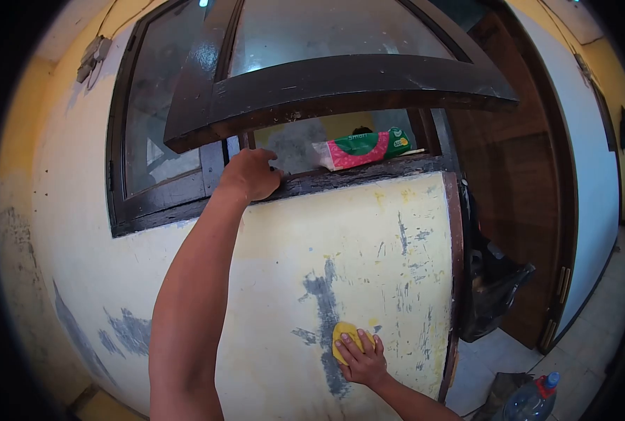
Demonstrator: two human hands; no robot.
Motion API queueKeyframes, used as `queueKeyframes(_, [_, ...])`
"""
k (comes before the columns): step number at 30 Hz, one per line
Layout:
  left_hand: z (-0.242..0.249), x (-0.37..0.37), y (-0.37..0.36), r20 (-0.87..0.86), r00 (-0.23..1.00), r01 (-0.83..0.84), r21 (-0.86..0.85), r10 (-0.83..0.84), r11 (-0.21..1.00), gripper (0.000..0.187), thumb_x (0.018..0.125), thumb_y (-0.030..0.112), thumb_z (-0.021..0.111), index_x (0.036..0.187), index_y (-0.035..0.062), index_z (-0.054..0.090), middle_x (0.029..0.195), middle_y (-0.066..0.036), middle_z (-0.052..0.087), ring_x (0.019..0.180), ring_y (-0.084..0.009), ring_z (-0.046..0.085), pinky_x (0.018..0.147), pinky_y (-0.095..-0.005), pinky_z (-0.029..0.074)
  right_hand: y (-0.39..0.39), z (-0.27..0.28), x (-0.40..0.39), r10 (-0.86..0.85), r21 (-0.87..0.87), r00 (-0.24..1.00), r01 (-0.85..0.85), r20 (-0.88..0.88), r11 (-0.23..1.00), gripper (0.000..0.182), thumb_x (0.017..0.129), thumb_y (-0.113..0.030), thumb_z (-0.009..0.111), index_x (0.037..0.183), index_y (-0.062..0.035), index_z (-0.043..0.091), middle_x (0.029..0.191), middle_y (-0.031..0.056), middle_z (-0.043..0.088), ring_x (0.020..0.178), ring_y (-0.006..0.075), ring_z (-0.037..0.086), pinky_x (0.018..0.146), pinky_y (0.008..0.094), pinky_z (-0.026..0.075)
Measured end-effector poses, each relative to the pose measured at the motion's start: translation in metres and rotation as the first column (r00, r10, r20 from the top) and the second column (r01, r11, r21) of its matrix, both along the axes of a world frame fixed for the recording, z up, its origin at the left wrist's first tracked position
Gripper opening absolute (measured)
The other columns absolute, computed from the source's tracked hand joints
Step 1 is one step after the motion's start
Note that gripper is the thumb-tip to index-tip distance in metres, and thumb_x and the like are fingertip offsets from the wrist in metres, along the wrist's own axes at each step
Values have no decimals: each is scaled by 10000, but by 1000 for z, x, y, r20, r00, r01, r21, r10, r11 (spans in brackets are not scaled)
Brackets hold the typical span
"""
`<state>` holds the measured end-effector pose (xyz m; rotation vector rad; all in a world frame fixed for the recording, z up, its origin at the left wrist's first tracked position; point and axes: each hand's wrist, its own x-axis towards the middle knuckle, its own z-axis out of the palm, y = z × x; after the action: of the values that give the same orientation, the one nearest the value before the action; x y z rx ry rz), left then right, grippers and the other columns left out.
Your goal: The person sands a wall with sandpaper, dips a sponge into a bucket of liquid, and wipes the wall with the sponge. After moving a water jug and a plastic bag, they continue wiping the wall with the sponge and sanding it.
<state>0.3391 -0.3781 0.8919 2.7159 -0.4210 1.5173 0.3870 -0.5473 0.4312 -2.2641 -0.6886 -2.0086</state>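
Note:
My right hand presses a yellow pad flat against the painted wall, its fingers spread over the pad's right side. Under and around the pad runs a grey patch of bare wall where paint is gone. Higher up, my left hand rests on the dark wooden window sill, thumb and forefinger apart and nothing seen between them. Just above it hangs the tilted-out window sash. A green and pink tissue pack lies on the sill to the right of that hand.
Right of the wall's edge hangs a black plastic bag, in front of a brown wooden door. On the tiled floor stands a clear bottle with a blue cap. Another grey patch marks the wall at the left.

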Motion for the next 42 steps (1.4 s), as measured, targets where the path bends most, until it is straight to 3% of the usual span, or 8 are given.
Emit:
queueKeyframes(6, [-1,15,-3,35,987,-150,-107,155,983,196,832,193,670,975,118,781,1038,-143,741,1006,-351,696,925,-407,547,-1,-2,0,8,4,1000,-8,-2,1000,450,908,-402,542,1304,-215,649,1428,13,556,1368,317,437,1160,533,190])
queueKeyframes(12, [-19,-27,30,300,932,251,-133,-203,959,198,784,57,663,962,48,751,920,-175,746,859,-296,727,818,-380,554,0,-3,0,8,18,1000,-8,-15,1000,486,893,-390,527,1346,-242,621,1438,-27,555,1356,273,458,1170,520,175])
queueKeyframes(16, [-59,-54,85,202,912,409,-375,-357,832,334,785,-26,649,1115,-73,665,870,-108,702,819,-190,707,751,-330,559,-1,3,0,20,4,1000,-20,-17,1000,468,893,-379,523,1319,-224,641,1432,-7,562,1354,293,465,1147,533,220])
queueKeyframes(18, [-102,-64,116,222,724,645,-551,-653,529,395,787,-54,644,1182,-68,644,927,-88,686,810,-201,709,741,-320,578,0,-1,1,21,23,1000,-21,8,1000,459,900,-371,520,1309,-207,646,1429,16,565,1352,317,465,1146,541,225])
queueKeyframes(27, [-348,-51,216,221,602,284,-957,-768,-53,288,736,-90,705,984,45,652,821,-21,680,755,-112,659,680,-253,501,-1,-5,8,93,39,996,-92,-13,995,451,920,-231,588,1348,-87,588,1484,132,497,1393,452,377,1162,577,186])
queueKeyframes(35, [-604,-60,252,329,546,-77,-896,-771,-438,379,688,-81,623,1042,53,647,928,-71,668,777,-133,594,653,-276,465,37,-64,-32,300,206,925,-255,-234,945,449,891,-92,552,1333,-14,569,1481,201,484,1407,481,345,1155,605,195])
queueKeyframes(39, [-685,-92,247,384,521,-270,-773,-763,-574,223,701,8,599,913,76,608,1154,-162,687,878,-190,632,669,-298,480,74,-143,-71,384,135,766,-370,-516,919,369,804,-4,626,1173,-20,645,1298,194,628,1295,445,508,1105,571,337])
queueKeyframes(42, [-745,-109,245,301,622,-448,-619,-723,-644,127,744,73,626,856,105,577,1068,-135,689,889,-197,633,714,-318,507,104,-212,-92,519,443,288,-289,-805,849,244,868,-54,629,1105,4,640,1049,179,703,1033,374,662,921,443,495])
